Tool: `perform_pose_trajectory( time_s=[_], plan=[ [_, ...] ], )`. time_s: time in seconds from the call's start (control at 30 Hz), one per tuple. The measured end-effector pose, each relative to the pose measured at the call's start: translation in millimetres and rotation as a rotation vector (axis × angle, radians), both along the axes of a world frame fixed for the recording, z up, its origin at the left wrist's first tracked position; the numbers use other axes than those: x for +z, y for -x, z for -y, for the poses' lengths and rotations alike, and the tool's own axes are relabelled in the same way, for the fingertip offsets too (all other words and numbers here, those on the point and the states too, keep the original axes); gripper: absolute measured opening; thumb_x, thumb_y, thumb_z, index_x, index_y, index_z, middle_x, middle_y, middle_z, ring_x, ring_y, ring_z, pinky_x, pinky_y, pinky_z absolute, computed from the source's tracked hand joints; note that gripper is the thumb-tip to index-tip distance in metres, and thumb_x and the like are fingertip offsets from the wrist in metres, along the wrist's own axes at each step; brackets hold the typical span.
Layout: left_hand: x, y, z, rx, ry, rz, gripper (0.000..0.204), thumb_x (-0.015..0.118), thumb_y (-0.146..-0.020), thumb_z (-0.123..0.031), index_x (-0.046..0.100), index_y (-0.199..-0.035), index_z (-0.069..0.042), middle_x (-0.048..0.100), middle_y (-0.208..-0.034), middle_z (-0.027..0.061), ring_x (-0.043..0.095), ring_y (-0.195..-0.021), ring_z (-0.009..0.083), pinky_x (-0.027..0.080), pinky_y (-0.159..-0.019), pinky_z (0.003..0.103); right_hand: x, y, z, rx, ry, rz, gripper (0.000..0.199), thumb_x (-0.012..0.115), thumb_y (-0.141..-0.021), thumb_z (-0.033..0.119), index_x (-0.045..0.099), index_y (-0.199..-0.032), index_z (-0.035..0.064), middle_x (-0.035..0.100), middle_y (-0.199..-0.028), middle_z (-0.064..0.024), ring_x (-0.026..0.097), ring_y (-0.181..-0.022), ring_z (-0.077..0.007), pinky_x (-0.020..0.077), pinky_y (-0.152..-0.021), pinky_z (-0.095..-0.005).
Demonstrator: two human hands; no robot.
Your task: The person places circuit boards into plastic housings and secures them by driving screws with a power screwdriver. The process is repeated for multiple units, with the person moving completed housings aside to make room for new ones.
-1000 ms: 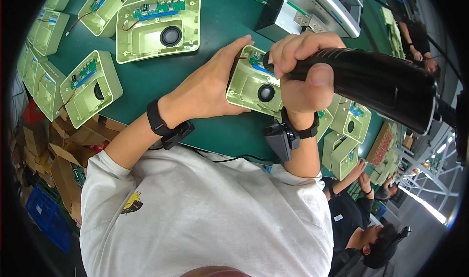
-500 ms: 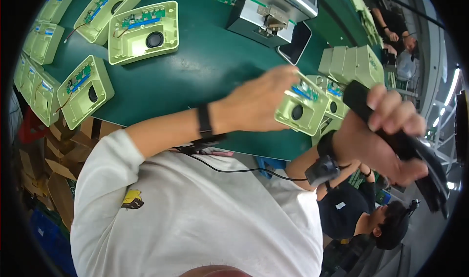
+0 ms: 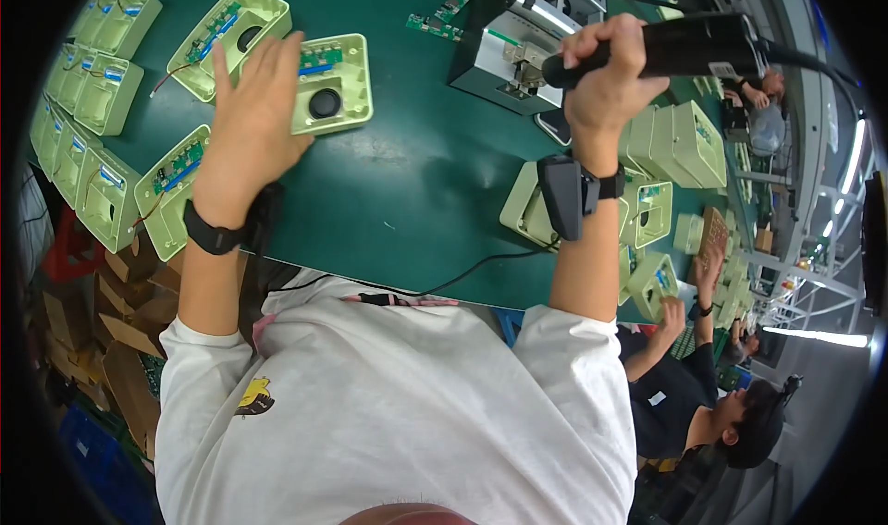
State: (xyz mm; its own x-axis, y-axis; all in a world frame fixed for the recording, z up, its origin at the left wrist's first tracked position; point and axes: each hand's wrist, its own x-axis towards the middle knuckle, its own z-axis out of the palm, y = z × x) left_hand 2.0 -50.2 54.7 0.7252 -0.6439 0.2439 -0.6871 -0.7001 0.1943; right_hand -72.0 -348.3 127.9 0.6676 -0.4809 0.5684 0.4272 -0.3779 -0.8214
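Note:
My left hand (image 3: 250,132) is over the left side of a light green plastic housing (image 3: 361,86), its fingers stretched and apart. Inside that housing are a green circuit board, a blue strip and a round black speaker (image 3: 325,104). The hand hides the housing's left edge, so contact is unclear. My right hand (image 3: 606,72) grips a black corded electric screwdriver (image 3: 694,49). The tool's front end overlaps the metal fixture on a grey box-shaped machine (image 3: 490,58); touch cannot be made out. Beside my right forearm lies another green housing (image 3: 525,206), partly hidden.
More housings with boards stand at the left (image 3: 106,197) and far left (image 3: 231,35). Stacked green housings (image 3: 680,146) are at the right. Loose circuit boards (image 3: 435,27) lie left of the machine. A co-worker in black (image 3: 675,405) handles a housing at the right. Cardboard boxes (image 3: 129,368) sit below the left edge.
My left hand has let go of a housing at the right and swung left to another one. My right hand has carried the screwdriver up and left to the grey machine.

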Motion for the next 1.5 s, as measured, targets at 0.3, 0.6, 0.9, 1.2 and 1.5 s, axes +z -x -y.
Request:
perform_pose_trajectory(
  time_s=[0.3,0.6,0.9,1.2,1.5],
  plan=[
    [-18.9,57.9,46.3,-0.443,0.167,-0.261,0.087,0.096,-0.064,-0.028,0.061,-0.14,-0.004,0.055,-0.151,0.0136,0.047,-0.147,0.0289,0.016,-0.13,0.064,-26.9,58.9,-53.7,0.251,-0.256,0.01,0.04,0.071,-0.093,0.041,0.052,-0.095,0.0059,0.051,-0.067,-0.0074,0.049,-0.054,-0.02,0.0447,-0.057,-0.0377],
    [-24.3,59.0,49.3,-0.478,0.175,-0.307,0.081,0.093,-0.067,-0.025,0.061,-0.137,-0.001,0.052,-0.153,0.0143,0.043,-0.149,0.0317,0.03,-0.129,0.054,-45.4,65.4,-56.6,0.243,-0.243,-0.081,0.042,0.072,-0.09,0.041,0.053,-0.096,0.005,0.053,-0.068,-0.0078,0.05,-0.054,-0.0206,0.0456,-0.057,-0.0381],
    [-26.4,58.5,47.7,-0.475,0.223,-0.337,0.08,0.092,-0.067,-0.022,0.06,-0.137,0.0,0.051,-0.153,0.0153,0.043,-0.149,0.0329,0.033,-0.127,0.052,-51.0,64.0,-56.4,0.246,-0.234,-0.105,0.043,0.07,-0.092,0.045,0.054,-0.096,0.0051,0.054,-0.069,-0.0081,0.051,-0.054,-0.0207,0.0462,-0.058,-0.0394],
    [-33.2,54.7,52.2,-0.507,0.266,-0.408,0.085,0.088,-0.066,-0.017,0.058,-0.144,-0.002,0.049,-0.157,0.013,0.041,-0.151,0.0355,0.037,-0.126,0.051,9.1,41.9,-18.3,0.41,-0.09,0.37,0.055,0.071,-0.097,0.054,0.055,-0.106,0.0021,0.06,-0.078,-0.0133,0.061,-0.064,-0.0246,0.0538,-0.065,-0.0419],
    [-42.8,34.0,64.6,-0.441,0.543,-0.67,0.112,0.094,-0.064,-0.012,0.037,-0.161,-0.008,0.035,-0.164,0.023,0.036,-0.154,0.0428,0.041,-0.123,0.051,18.0,-5.7,41.7,0.314,-0.246,0.581,0.052,0.045,-0.107,0.054,0.059,-0.094,0.0051,0.058,-0.068,-0.0127,0.056,-0.055,-0.0266,0.0529,-0.063,-0.0468]
  ],
)
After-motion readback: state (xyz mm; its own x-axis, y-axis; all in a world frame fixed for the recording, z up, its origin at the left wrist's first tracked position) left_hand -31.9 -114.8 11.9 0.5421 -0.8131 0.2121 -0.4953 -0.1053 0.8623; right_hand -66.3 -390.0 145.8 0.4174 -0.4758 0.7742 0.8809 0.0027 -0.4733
